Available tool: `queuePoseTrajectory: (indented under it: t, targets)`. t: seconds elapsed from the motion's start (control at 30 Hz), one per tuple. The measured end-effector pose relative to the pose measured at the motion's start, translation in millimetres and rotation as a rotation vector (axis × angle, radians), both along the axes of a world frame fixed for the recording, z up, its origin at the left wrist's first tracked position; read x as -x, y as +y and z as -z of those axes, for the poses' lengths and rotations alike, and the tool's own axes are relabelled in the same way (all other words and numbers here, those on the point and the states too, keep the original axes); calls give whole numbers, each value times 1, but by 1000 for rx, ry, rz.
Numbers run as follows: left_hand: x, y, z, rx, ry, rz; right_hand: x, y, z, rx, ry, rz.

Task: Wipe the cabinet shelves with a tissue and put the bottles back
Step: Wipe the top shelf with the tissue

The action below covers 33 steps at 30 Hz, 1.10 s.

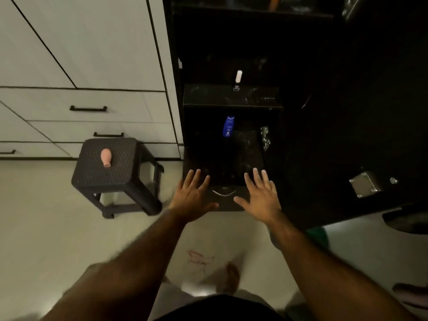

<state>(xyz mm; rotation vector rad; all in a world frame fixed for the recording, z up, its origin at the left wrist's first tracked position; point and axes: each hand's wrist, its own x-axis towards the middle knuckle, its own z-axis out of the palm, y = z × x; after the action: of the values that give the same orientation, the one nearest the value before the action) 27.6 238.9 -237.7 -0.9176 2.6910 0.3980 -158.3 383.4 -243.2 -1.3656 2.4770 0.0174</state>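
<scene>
Left hand [193, 193] and right hand [260, 193] both released, fingers straight and spread, palms down, holding nothing. Hovering side by side over the near edge of the dark cabinet [231, 98], either side of a small curved handle [224, 193]; contact with the surface not clear. Forearms reaching forward and slightly inward from the bottom of the view, wrists level.

Beyond the fingers, a blue bottle [228, 126] standing on the lower shelf [245, 144], toward its far left. Farther still, a small white-capped bottle [237, 81] upright on the upper shelf [231, 96]. Left of the cabinet, a black stool [115, 179] carrying a pink bottle [106, 158] lying on its side, well apart from the shelves. No tissue in sight.

Judged as the very start or an idle pause: shelves looking dusty, one bottle off the shelves. Best done by fetching a tissue first, clearing the two bottles to the stool, then wiping each shelf from far to near with a flat palm, reaching well into the dim corners.
</scene>
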Motion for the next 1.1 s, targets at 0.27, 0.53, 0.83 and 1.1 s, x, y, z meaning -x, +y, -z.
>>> queuePoseTrajectory:
  t: [0.27,0.53,0.83,1.1]
  targets:
    - [19,34,68,-91,-76,-62,13,7,72,-175,-105,-97]
    - [44,39,178,-456,21,-411,16,-16,177,-177,-431,186]
    - [96,3,255,-1433,804,-1511,34,-66,262,247,-1235,1217]
    - [107,-11,271,-1481,921,-1473,43,-75,274,427,-1372,1242]
